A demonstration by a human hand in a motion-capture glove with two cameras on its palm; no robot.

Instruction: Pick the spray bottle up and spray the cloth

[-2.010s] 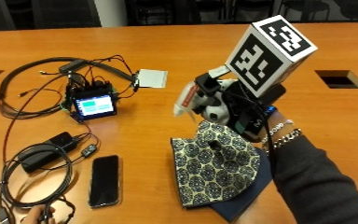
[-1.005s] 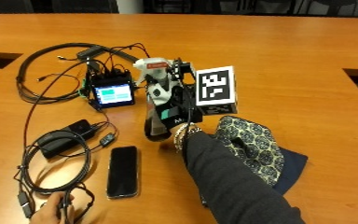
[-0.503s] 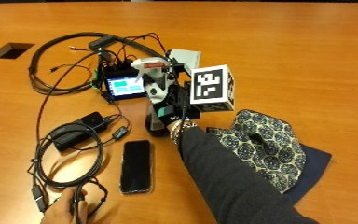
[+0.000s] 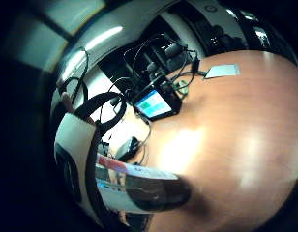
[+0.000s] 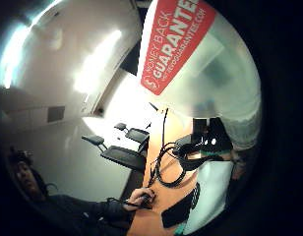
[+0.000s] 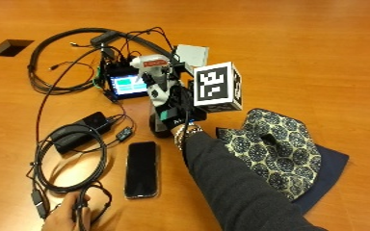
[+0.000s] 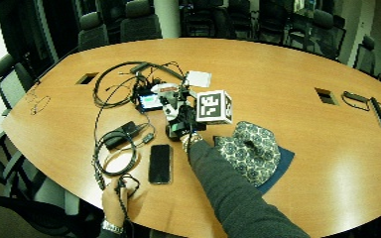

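In the outside view my gloved right hand (image 6: 174, 111) grips the spray bottle (image 6: 154, 77) around its body, holding it upright just left of the cloth. Its white and red trigger head points left, away from the cloth. The bottle's base is low, near the table; whether it touches I cannot tell. The patterned cloth (image 6: 277, 148) lies bunched on a dark blue cloth (image 6: 329, 166), to the right of my forearm. In the wide outside view the hand (image 7: 181, 124), bottle (image 7: 169, 96) and cloth (image 7: 251, 151) stand the same way. The bottle's label fills the thumb side palm view (image 5: 191, 49) and shows in the little finger side view (image 4: 134, 188).
A small lit screen device (image 6: 128, 85) stands right behind the bottle, amid black cables (image 6: 63, 53). A black phone (image 6: 141, 168) and a power adapter (image 6: 81, 133) lie near my forearm. The bare left hand (image 6: 68, 217) holds cables at the front edge. A white pad (image 6: 191, 53) lies further back.
The outside camera has shifted. Relative to the cloth, my hand with the bottle has gone from above the cloth's far edge to its left, near the screen device. The grip is unchanged.
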